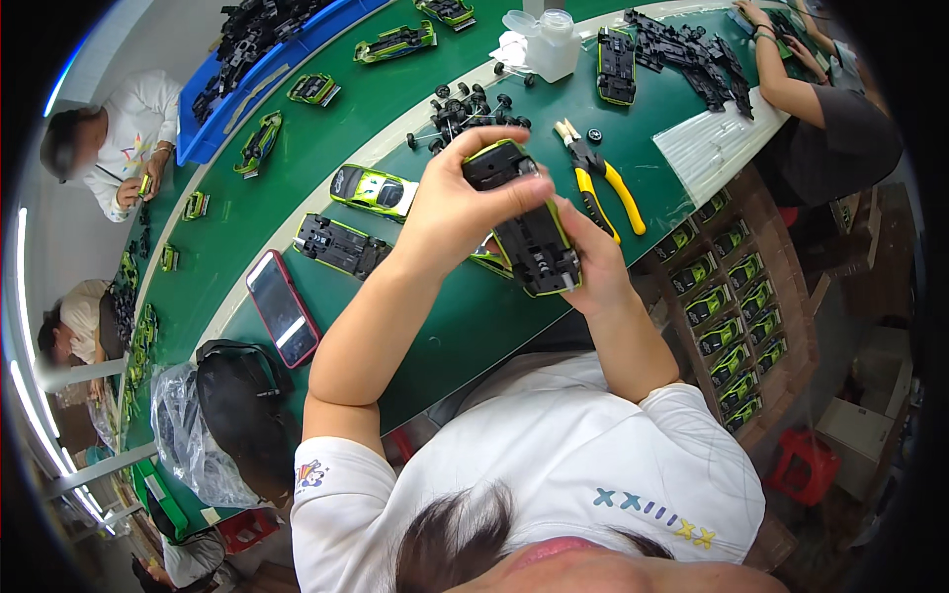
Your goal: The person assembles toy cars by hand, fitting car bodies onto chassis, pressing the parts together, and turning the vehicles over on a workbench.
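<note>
Between my hands is a toy car [535,243], its black underside turned up and a green edge of the body showing around it. My left hand [463,201] wraps its far end, thumb laid across the chassis. My right hand [597,265] closes on the near right side, with some fingers hidden behind the car. Beyond the hands lies a heap of black axles with wheels [469,114]. To the left, one green-and-white toy car [374,190] stands upright and another car [341,247] lies with its underside up. Yellow-handled pliers [605,188] rest to the right, beside a loose wheel [594,135].
A red-edged phone [282,308] and a black bag [242,400] lie at the left. Behind stand a white plastic bottle [554,44], black chassis parts [692,59] and a blue bin [203,138]. A carton [791,346] of cars sits at the right. Co-workers sit around the green table [474,316].
</note>
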Demonstrator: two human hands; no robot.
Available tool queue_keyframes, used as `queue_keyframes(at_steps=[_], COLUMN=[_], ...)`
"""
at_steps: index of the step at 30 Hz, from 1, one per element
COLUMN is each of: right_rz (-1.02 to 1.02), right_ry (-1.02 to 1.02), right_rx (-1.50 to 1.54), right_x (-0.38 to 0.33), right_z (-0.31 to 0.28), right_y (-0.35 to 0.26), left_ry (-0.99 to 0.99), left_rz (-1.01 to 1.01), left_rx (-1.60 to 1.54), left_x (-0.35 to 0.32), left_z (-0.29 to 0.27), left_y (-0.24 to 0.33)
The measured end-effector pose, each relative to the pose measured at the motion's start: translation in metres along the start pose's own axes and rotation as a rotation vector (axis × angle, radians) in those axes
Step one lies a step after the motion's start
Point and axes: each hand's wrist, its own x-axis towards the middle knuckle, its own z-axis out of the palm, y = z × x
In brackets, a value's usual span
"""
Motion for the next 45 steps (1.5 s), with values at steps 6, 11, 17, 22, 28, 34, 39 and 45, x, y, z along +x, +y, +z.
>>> queue_keyframes(at_steps=[6, 11, 17, 22, 28, 34, 39, 45], right_rz=[-0.108, -0.186, -0.262, -0.174, -0.17, 0.016, -0.114, -0.112], right_ry=[-0.063, 0.074, 0.245, 0.192, 0.024, 0.036, -0.149, -0.078], right_rx=[0.24, 0.053, -0.276, -0.312, -0.303, 0.004, -0.22, -0.23], right_x=[-0.001, 0.004, -0.003, -0.006, -0.009, -0.008, -0.013, -0.016], right_z=[-0.015, -0.01, -0.015, -0.017, -0.013, -0.035, -0.025, -0.03], right_y=[-0.01, -0.007, -0.022, -0.03, -0.033, -0.036, -0.037, -0.035], left_ry=[-0.143, -0.088, -0.007, 0.001, -0.054, -0.026, -0.066, -0.083], left_rz=[0.165, -0.089, -0.075, -0.106, -0.126, -0.157, -0.165, -0.148], left_rx=[-0.165, -0.182, -0.251, -0.304, -0.385, -0.3, -0.355, -0.353], left_x=[0.004, 0.004, 0.0, 0.005, 0.009, 0.01, 0.01, 0.008], left_z=[0.007, 0.017, 0.028, 0.02, 0.01, 0.017, 0.009, 0.015], left_y=[-0.015, -0.029, -0.018, -0.027, -0.026, -0.026, -0.023, -0.021])
